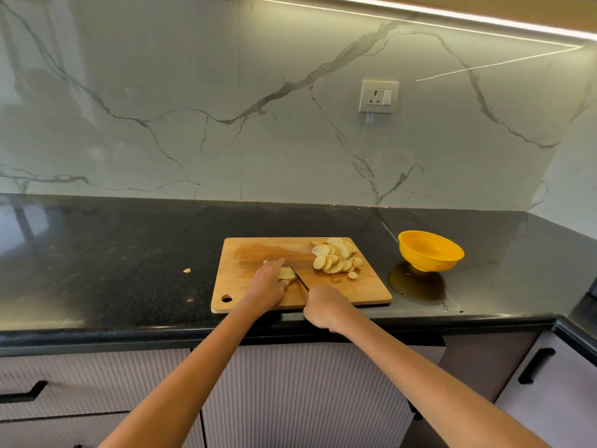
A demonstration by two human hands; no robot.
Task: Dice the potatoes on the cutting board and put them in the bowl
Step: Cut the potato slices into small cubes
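Both forearms reach over the counter edge to the cutting board (245,289). On the board's near middle, the left hand (268,286) holds down a potato piece (287,273); the right hand (323,307) is clenched around a knife (300,279) cutting it. Potato slices (336,257) fill the board's far right corner. Right of the board stands a yellow bowl (431,250).

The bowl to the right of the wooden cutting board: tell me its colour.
The round plastic bowl is bright yellow, inside and out; the head view shows it.
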